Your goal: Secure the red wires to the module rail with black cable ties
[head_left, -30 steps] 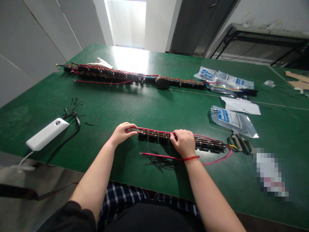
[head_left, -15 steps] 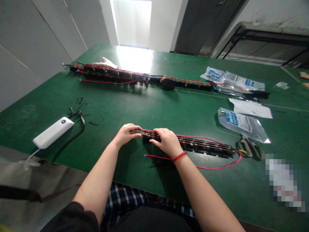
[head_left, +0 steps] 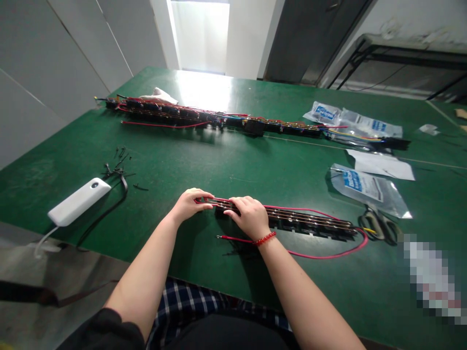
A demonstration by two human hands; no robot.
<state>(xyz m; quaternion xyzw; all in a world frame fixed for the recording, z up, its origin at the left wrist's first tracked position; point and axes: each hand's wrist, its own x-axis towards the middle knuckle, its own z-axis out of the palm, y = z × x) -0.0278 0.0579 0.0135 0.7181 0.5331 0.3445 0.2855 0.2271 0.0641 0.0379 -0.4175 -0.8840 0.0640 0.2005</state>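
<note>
In front of me lies a long black strip assembly (head_left: pixel 310 224) with bright metal rods and red wires along its top. My left hand (head_left: pixel 188 204) is at its left end, thumb and fingers closed on a bent red wire (head_left: pixel 203 200). Over the strip near that end rests my right hand (head_left: pixel 250 214), fingers on the far side and thumb on the near side, gripping it. A thicker red cable (head_left: pixel 328 256) loops from the strip's right end back along the near side, its metal-tipped end lying under my right wrist.
Across the back of the green table (head_left: pixel 175 160) lies a longer wired black assembly (head_left: pixel 197 115). Plastic bags (head_left: pixel 368 187) and a dark looped thing (head_left: pixel 383 226) are at the right. A white device (head_left: pixel 78 201) with a cord and small black pieces (head_left: pixel 118 167) are at the left.
My right hand has shifted slightly left along the strip. The left hand keeps its hold on the red wire, almost unmoved.
</note>
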